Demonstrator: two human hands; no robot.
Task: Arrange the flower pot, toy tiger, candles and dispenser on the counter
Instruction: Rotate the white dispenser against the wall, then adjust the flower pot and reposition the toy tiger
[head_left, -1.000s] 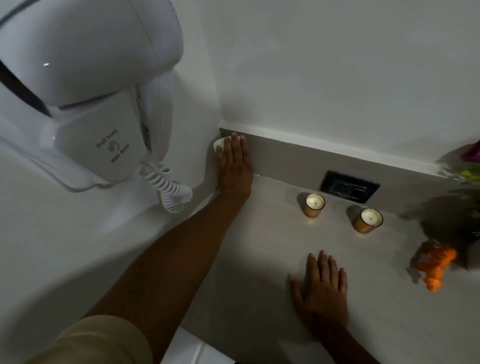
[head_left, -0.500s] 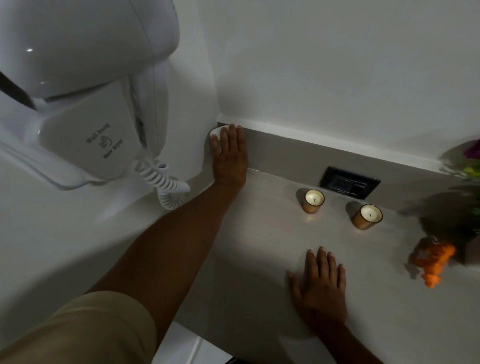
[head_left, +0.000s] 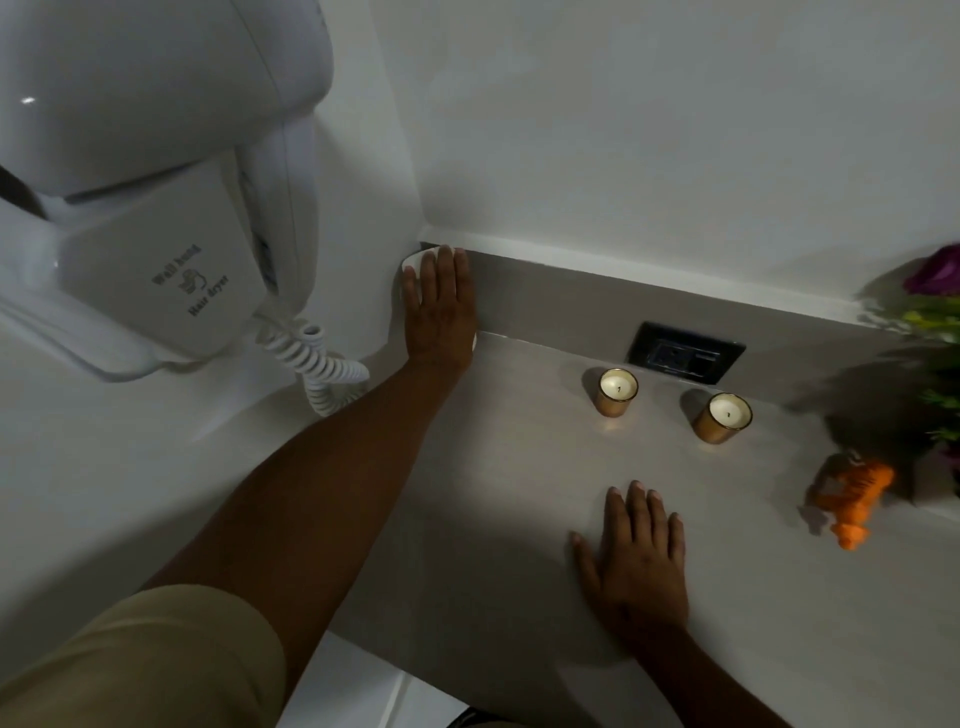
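My left hand (head_left: 439, 312) reaches into the far left corner of the grey counter (head_left: 519, 493) and lies over a white dispenser (head_left: 410, 266), covering most of it. My right hand (head_left: 639, 561) rests flat on the counter, palm down, fingers slightly spread, holding nothing. Two candles in gold cups (head_left: 617, 391) (head_left: 723, 417) stand side by side near the back wall. The orange toy tiger (head_left: 852, 493) stands at the right. Behind it, the flower pot (head_left: 935, 312) with purple and green blooms is cut off by the right edge.
A white wall-mounted hair dryer (head_left: 156, 208) with a coiled cord (head_left: 322, 369) hangs on the left wall, close to my left arm. A black power outlet (head_left: 684, 353) sits in the grey backsplash behind the candles. The counter's front edge runs below my right wrist.
Both hands stay where they were, the left on the dispenser and the right flat on the counter. Only the view has shifted slightly.
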